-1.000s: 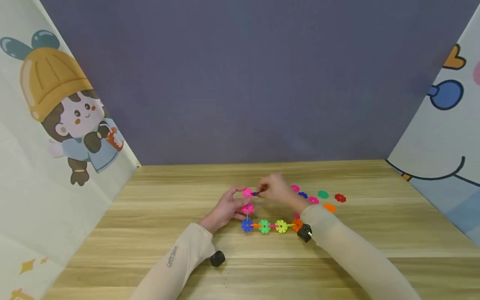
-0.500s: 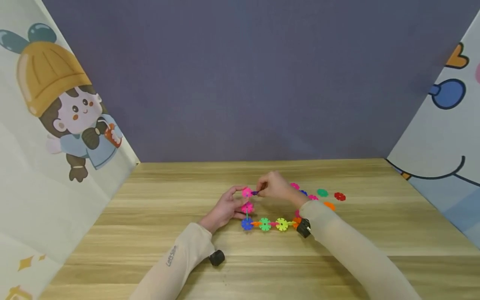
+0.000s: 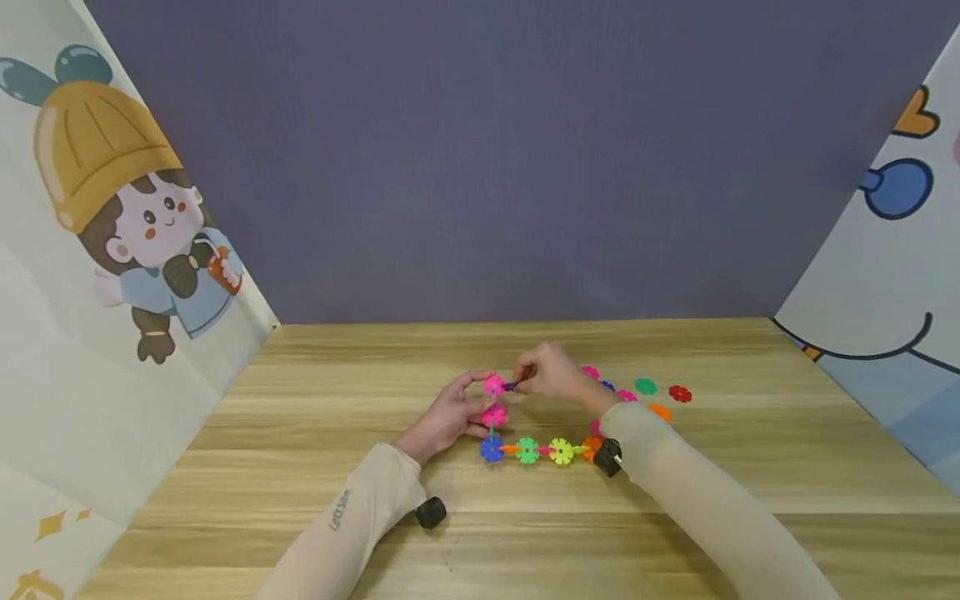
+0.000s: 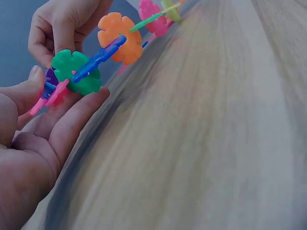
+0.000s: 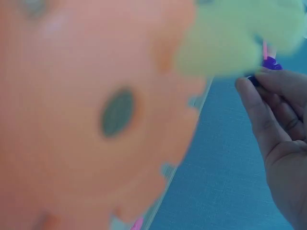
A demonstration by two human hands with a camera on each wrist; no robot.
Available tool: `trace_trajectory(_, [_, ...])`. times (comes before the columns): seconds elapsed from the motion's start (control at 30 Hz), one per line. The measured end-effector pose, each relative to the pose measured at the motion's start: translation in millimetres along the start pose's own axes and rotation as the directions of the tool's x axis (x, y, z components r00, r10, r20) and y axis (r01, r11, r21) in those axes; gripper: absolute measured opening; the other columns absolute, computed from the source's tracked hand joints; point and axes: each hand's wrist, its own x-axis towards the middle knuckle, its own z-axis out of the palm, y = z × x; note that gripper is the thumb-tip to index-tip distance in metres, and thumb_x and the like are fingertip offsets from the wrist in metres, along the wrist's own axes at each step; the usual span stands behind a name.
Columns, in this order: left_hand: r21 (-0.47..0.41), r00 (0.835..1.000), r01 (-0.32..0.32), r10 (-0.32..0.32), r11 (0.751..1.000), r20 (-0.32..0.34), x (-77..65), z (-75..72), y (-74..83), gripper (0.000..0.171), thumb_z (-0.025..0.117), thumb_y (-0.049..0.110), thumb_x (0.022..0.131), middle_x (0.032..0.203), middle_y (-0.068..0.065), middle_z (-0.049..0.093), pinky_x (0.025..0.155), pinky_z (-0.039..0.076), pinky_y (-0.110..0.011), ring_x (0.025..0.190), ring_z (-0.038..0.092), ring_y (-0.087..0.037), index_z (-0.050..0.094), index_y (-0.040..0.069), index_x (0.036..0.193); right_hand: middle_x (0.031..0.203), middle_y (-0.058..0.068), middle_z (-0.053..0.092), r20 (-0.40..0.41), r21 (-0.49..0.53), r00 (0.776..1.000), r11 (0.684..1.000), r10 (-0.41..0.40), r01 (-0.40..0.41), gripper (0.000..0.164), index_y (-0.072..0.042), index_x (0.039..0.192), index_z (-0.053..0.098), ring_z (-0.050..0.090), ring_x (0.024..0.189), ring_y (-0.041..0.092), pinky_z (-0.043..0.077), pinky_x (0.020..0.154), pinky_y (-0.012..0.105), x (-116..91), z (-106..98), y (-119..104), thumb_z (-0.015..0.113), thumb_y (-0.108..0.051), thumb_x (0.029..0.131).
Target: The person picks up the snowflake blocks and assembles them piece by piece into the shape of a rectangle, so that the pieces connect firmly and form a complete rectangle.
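Two white cartoon-printed walls [image 3: 52,383] are flanking a grey-blue backdrop [image 3: 480,167] behind a wood-grain table [image 3: 465,554], where a cream right sleeve [image 3: 697,483] is partly covering pink and blue plastic discs [image 3: 626,397], with a green disc [image 3: 646,387], a red disc [image 3: 680,394] and a flat orange disc [image 3: 659,412] lying beyond it. Running left from the sleeve and turning a corner, a chain of multicoloured notched plastic discs [image 3: 527,451] is reaching the left hand [image 3: 442,417], whose thumb and fingers are gripping its pink links [image 3: 493,385], while its blurred orange link [image 5: 62,143] is blocking much of the right wrist view. The right hand [image 3: 551,371] is pinching a small purple disc [image 3: 511,387] against the topmost pink one.
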Motion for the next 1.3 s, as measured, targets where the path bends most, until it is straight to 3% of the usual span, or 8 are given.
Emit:
trace_trajectory(0.23, [0.011, 1.000, 0.002, -0.002, 1.000, -0.004, 1.3, -2.6, 5.4, 0.047, 0.049, 0.000, 0.103, 0.081, -0.005, 0.073, 0.060, 0.061, -0.031, 0.080, 0.073, -0.021, 0.031, 0.001, 0.147, 0.070, 0.005, 0.070, 0.001, 0.022, 1.000, 1.000, -0.002, 0.002, 0.008, -0.001, 0.075, 0.072, 0.064, 0.062, 0.010, 0.056, 0.056, 0.023, 0.1, -1.2, -1.4, 0.074, 0.007, 0.079])
trace_trajectory(0.6, [0.022, 0.999, 0.022, -0.023, 1.000, 0.033, 1.9, -6.7, 5.3, 0.051, 0.047, 0.001, 0.104, 0.081, -0.003, 0.073, 0.063, 0.062, -0.032, 0.082, 0.073, -0.019, 0.028, 0.000, 0.151, 0.069, 0.003, 0.070, -0.011, 0.001, 0.999, 0.999, -0.039, 0.039, 0.015, -0.005, 0.071, 0.072, 0.064, 0.061, 0.009, 0.057, 0.056, 0.022, 2.5, 1.8, 3.7, 0.076, 0.009, 0.075])
trace_trajectory(0.8, [0.029, 1.000, 0.029, -0.029, 0.999, 0.009, 1.0, -7.4, 7.7, 0.049, 0.049, 0.001, 0.103, 0.083, -0.008, 0.074, 0.066, 0.062, -0.037, 0.082, 0.074, -0.022, 0.032, 0.003, 0.150, 0.069, 0.004, 0.070, -0.001, -0.012, 0.998, 0.998, -0.058, 0.058, 0.011, 0.000, 0.074, 0.072, 0.064, 0.061, 0.010, 0.057, 0.056, 0.021, 3.4, 1.8, -0.3, 0.075, 0.010, 0.074])
trace_trajectory(1.3, [0.070, 0.999, 0.051, -0.051, 0.996, 0.001, 2.1, -8.0, 8.8, 0.051, 0.053, 0.002, 0.102, 0.086, -0.009, 0.074, 0.060, 0.061, -0.032, 0.077, 0.074, -0.020, 0.034, 0.002, 0.150, 0.069, 0.006, 0.070, 0.001, -0.067, 0.994, 0.992, -0.111, 0.110, 0.013, 0.000, 0.073, 0.072, 0.065, 0.061, 0.012, 0.056, 0.056, 0.019, 1.0, 2.6, -6.0, 0.074, 0.012, 0.074])
